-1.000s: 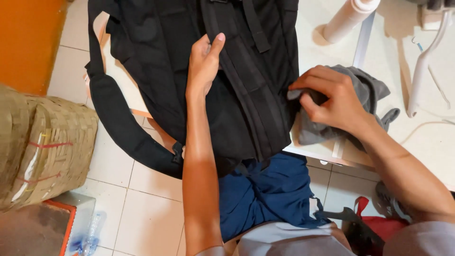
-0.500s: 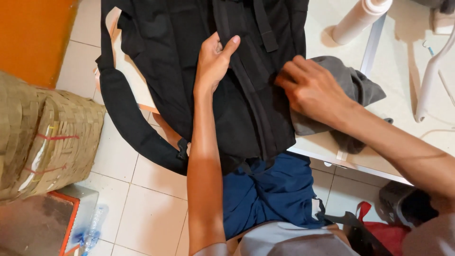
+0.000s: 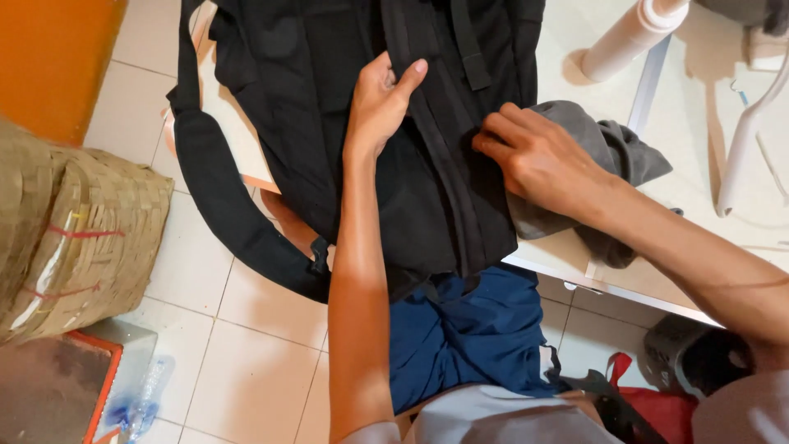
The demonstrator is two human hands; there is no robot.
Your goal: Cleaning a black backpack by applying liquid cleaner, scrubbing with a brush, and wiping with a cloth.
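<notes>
A large black backpack (image 3: 329, 107) lies on a pale table (image 3: 699, 238), its lower part hanging over the front edge. My left hand (image 3: 380, 99) rests flat on the bag's middle, fingers apart and pointing up along a vertical strap. My right hand (image 3: 534, 156) presses at the bag's right side seam, fingers curled, lying over a grey cloth (image 3: 612, 148) bunched beside the bag. Whether those fingers pinch the bag's edge is hidden. A padded black shoulder strap (image 3: 222, 205) loops down off the table to the left.
A woven straw basket (image 3: 74, 238) stands on the tiled floor at left, beside an orange wall (image 3: 49, 57). A white tube (image 3: 633, 37) and white curved bars (image 3: 752, 131) lie on the table at the right. Blue cloth (image 3: 468, 329) covers my lap; a red bag (image 3: 657, 407) sits below right.
My right hand has slid left from the grey cloth onto the backpack's right edge. The left hand stays on the bag's middle. The view has shifted slightly.
</notes>
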